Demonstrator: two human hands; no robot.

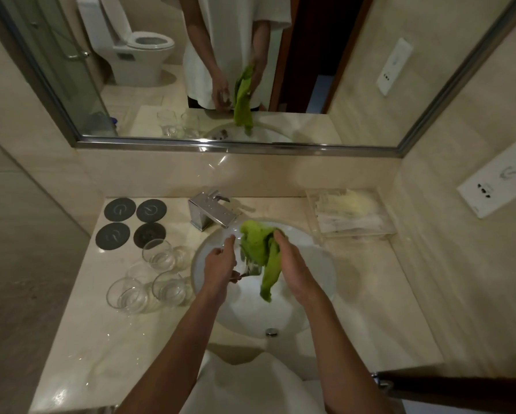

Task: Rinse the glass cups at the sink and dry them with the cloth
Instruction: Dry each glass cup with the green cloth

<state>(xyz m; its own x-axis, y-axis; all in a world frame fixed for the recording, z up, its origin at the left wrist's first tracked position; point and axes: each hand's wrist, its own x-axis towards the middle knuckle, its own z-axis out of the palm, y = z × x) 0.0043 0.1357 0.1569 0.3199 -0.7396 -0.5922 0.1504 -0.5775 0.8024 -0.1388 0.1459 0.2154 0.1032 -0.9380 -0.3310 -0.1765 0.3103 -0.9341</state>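
Observation:
Over the white sink basin (310, 264), my left hand (219, 268) grips a clear glass cup (249, 265), mostly hidden between my hands. My right hand (292, 264) holds a green cloth (261, 248) against the cup; the cloth's tail hangs down into the basin. Three more glass cups stand on the counter to the left of the sink: one at the back (158, 254), one at the front left (128, 294), one at the front right (168, 286).
A chrome faucet (210, 213) stands behind the basin. Four dark round coasters (134, 222) lie at the counter's back left. A clear tray with white packets (351, 212) sits at the back right. A mirror (221, 70) spans the wall, with a wall socket (503, 182) to the right.

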